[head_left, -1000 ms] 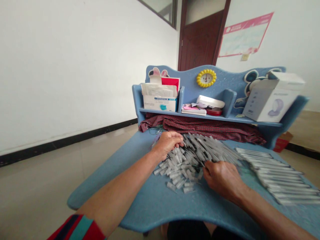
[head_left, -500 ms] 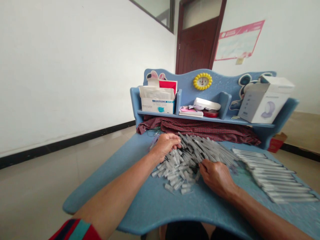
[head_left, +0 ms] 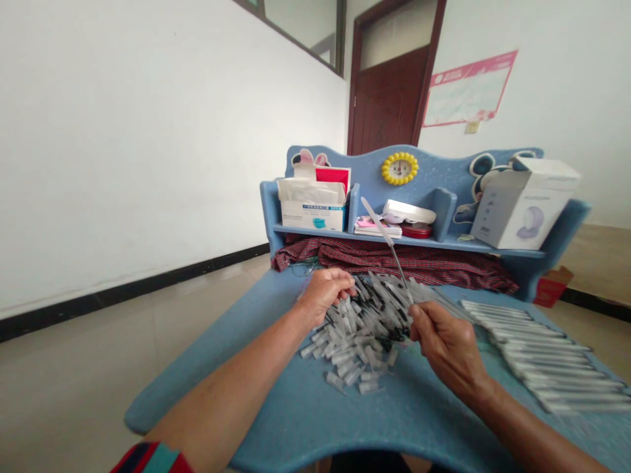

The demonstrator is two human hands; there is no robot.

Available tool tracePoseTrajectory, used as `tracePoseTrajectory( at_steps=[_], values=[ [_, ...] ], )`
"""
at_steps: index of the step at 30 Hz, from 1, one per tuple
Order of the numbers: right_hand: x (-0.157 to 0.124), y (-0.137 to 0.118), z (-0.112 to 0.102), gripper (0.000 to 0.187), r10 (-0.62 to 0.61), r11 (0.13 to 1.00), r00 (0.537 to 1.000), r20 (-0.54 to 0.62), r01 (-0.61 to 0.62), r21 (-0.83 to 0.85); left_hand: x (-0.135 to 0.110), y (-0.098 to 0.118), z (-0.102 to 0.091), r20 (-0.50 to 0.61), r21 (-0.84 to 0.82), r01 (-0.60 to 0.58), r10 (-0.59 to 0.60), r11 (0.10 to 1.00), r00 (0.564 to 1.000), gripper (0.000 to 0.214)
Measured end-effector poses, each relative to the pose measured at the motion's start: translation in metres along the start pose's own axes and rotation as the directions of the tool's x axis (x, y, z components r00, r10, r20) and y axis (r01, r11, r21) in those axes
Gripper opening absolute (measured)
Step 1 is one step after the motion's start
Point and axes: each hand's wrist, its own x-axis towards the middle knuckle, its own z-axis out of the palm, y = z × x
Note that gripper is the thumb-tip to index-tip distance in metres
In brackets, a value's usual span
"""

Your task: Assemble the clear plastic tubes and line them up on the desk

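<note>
A heap of clear plastic pen tubes and short caps (head_left: 367, 322) lies in the middle of the blue desk (head_left: 315, 407). My right hand (head_left: 446, 348) is closed in a pinch on one long clear pen (head_left: 389, 246), which sticks up and to the left above the heap. Over the heap's left side my left hand (head_left: 325, 292) curls its fingers into the caps; what they grip, if anything, is hidden.
A row of pens (head_left: 537, 358) lies side by side at the right of the desk. Red checked cloth (head_left: 404, 259) sits under the back shelf, which bears a mask box (head_left: 313, 207), papers, a red tin and a white carton (head_left: 522, 207). Door and poster behind.
My right hand has lifted out of the heap with one pen, now raised upright. My left hand has stayed on the heap's left side.
</note>
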Motion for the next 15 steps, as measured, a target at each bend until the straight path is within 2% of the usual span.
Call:
tracePoseTrajectory(
  at_steps=[4,6,9,12,15],
  values=[
    [0.0026,-0.0071,-0.0019,0.035,0.110,0.956,0.992,0.059,-0.122,0.267,-0.0012,0.0004,0.0006,0.018,0.005,-0.010,0.010,1.000,1.000,0.010],
    [0.0040,-0.0089,-0.0007,0.032,0.159,0.887,0.983,0.094,-0.184,0.423,-0.0019,0.0009,0.0011,0.027,0.007,-0.015,0.015,1.000,1.000,0.011],
    [0.0061,-0.0099,0.0013,0.029,0.194,0.740,0.969,0.155,-0.249,0.625,-0.0024,0.0013,0.0016,0.037,0.017,-0.016,0.015,1.000,0.999,0.012],
    [0.0080,-0.0091,0.0019,0.027,0.188,0.637,0.963,0.192,-0.268,0.722,-0.0023,0.0008,0.0019,0.041,0.031,-0.020,0.018,0.999,0.999,0.012],
    [0.0096,-0.0073,0.0012,0.027,0.186,0.606,0.962,0.198,-0.271,0.748,-0.0022,0.0004,0.0019,0.042,0.038,-0.021,0.019,0.999,0.999,0.012]
  ],
)
